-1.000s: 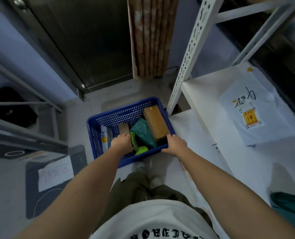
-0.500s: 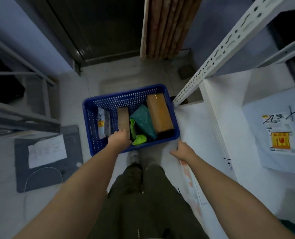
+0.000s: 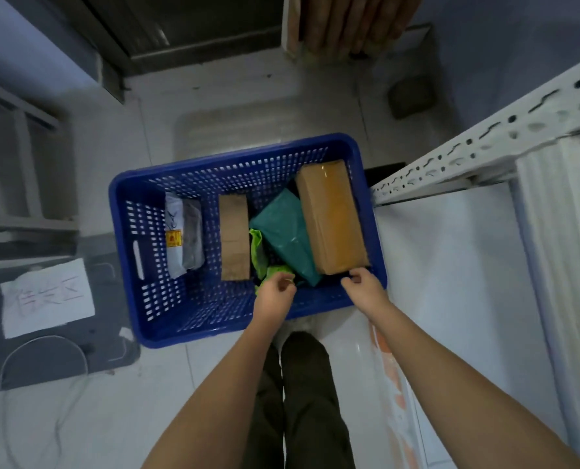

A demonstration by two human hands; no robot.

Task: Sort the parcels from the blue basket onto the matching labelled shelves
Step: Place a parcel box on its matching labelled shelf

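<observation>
A view from a head-worn camera looks straight down at a blue basket [image 3: 146, 265] standing on a pale tiled floor [image 3: 112, 418], just beside the foot of a white metal shelf unit [image 3: 451, 265] on the right. The basket sits close to the person's feet, within easy reach of both arms.

Five parcels lie inside. A white mailer bag [image 3: 182, 238] with a yellow sticker leans near the left wall. Next to it is a small brown box [image 3: 233, 238], then a dark green bag [image 3: 287, 238], and a long brown box [image 3: 331, 216] against the right wall. A bright green bag [image 3: 265, 265] is tucked low between the small box and the dark green bag, partly hidden.

Both bare arms reach down into the near side of the basket. The left hand [image 3: 275, 292] hovers over the bright green bag with its fingers curled inward; whether it has hold of the bag cannot be told from this angle. The right hand [image 3: 363, 286] is at the near end of the long brown box, fingers bent towards its edge, apparently touching it but not clearly gripping.

Judging by this, the person is choosing the first parcel to lift; none looks raised yet.

To the left, a handwritten paper sign [image 3: 46, 296] lies on a dark grey mat [image 3: 109, 353]. Its writing is too blurred to read.
</observation>
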